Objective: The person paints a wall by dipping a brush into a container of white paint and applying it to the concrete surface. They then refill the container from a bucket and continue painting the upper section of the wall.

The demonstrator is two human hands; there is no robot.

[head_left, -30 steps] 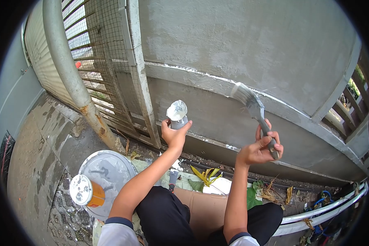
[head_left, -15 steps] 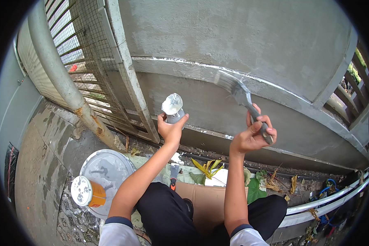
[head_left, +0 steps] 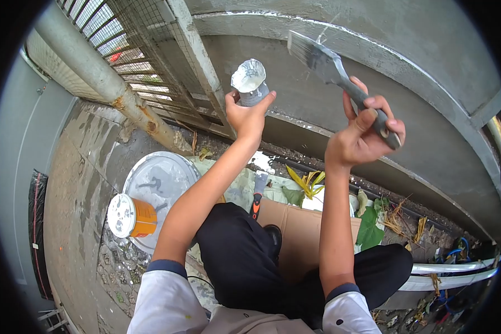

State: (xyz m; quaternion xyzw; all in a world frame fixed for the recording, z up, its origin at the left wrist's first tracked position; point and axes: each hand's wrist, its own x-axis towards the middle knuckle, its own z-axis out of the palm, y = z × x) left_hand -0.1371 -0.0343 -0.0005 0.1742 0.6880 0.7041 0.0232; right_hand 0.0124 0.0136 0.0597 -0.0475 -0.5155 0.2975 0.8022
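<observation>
My left hand (head_left: 247, 117) is wrapped round a small grey paint cup (head_left: 253, 89), its open mouth smeared with white paint and facing me. In my right hand (head_left: 364, 131) is a paintbrush (head_left: 331, 69), gripped by its dark handle between thumb and fingers. Its wide bristles, coated grey and whitish, point up and left, near the pale raised ledge (head_left: 295, 23) of the grey wall (head_left: 295, 67). The brush and cup are apart from each other.
At left, an orange paint tub (head_left: 143, 216) with a white lid sits on a large round grey lid (head_left: 170, 178). A scraper (head_left: 257, 195) and cardboard (head_left: 295, 234) lie by my knees. A rusty post (head_left: 122, 103) and slatted gate (head_left: 150, 72) stand at the left.
The view has tilted down and shifted, so hands and wall sit higher in it. The brush's bristles, blurred near the ledge before, now show sharp and slightly nearer to me.
</observation>
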